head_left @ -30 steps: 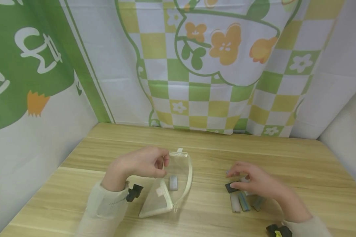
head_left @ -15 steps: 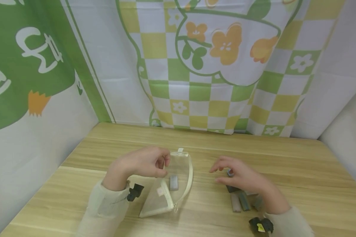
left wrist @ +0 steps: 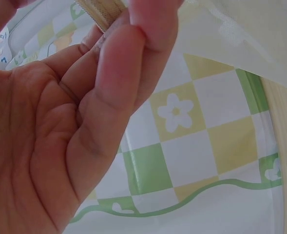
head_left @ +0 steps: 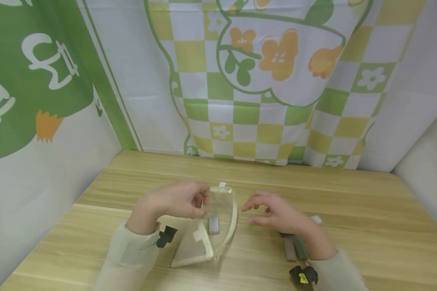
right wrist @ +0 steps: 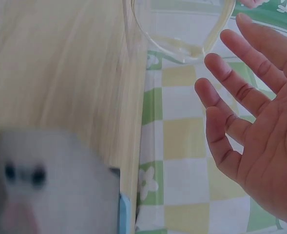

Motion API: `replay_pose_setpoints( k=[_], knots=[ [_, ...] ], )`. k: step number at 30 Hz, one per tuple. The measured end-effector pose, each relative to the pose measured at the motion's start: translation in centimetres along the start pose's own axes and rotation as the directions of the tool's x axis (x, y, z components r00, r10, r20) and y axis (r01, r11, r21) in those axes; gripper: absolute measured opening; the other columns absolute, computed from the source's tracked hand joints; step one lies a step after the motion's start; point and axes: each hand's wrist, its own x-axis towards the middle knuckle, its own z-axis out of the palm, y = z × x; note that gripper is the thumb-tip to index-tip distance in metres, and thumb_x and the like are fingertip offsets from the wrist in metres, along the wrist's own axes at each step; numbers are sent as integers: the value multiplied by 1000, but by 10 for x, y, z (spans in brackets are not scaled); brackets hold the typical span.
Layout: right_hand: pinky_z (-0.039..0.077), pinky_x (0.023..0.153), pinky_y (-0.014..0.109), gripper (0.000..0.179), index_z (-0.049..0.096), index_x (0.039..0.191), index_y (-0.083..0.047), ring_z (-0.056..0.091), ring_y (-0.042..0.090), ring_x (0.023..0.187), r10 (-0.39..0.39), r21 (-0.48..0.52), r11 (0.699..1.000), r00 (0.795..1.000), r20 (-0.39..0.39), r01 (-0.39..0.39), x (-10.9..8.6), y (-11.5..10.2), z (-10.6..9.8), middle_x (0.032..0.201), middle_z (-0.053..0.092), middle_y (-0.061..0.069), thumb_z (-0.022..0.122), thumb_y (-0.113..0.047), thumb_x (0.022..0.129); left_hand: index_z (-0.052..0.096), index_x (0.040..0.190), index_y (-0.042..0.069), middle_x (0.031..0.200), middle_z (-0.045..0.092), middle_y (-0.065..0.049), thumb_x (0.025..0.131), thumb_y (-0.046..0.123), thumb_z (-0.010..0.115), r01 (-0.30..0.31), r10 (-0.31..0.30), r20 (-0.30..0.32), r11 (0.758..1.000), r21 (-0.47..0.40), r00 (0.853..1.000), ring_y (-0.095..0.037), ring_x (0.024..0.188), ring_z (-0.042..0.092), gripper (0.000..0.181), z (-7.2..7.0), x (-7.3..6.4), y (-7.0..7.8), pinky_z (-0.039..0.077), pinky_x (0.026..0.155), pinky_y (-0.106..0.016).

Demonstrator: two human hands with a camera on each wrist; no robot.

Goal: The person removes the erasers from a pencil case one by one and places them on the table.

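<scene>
My left hand [head_left: 178, 199] pinches the open mouth of a cream mesh zip pouch [head_left: 193, 254]. In the left wrist view, the pouch's zipper edge [left wrist: 102, 12] lies between the curled fingers. A small grey block [head_left: 213, 224] shows inside the pouch. My right hand [head_left: 276, 212] is over the table just right of the pouch, fingers loosely bent. The right wrist view shows its palm [right wrist: 275, 146] bare, with the pouch's rim [right wrist: 177, 51] near the fingertips. Below the right forearm lie small blocks, including a pale grey block [head_left: 290, 249] and a blue-green block [head_left: 300, 247], partly hidden.
A white block [head_left: 317, 219] lies on the wooden table [head_left: 262, 262], beyond the right forearm. A blurred grey block [right wrist: 55, 180] with dark dots shows close up in the right wrist view. A checked floral cloth [head_left: 256, 121] hangs behind the table's back edge.
My right hand has moved left from the pile of blocks toward the pouch, its forearm now covering part of the pile. The left hand and pouch stay in place.
</scene>
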Motion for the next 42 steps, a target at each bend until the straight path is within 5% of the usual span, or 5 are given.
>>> replay_pose_setpoints(
  k=[28,42],
  knots=[
    [54,85,39,31,68,119,-9,60,23,107,-49,43,998,994,94,46,41,-12,33,116,66,4,71,-19,90,60,92,11,71,59,5,82,12,68,-12,12,6,1000,-24,1000,-7,62,52,13,0,-1,1,45,57,-23],
    [50,94,32,37,67,122,-8,57,22,107,-29,-38,999,982,185,37,51,-18,46,119,59,4,74,-17,86,59,92,12,72,61,6,80,10,66,-39,39,-2,999,-1,999,-6,63,54,15,0,-1,1,47,58,-23]
  ],
)
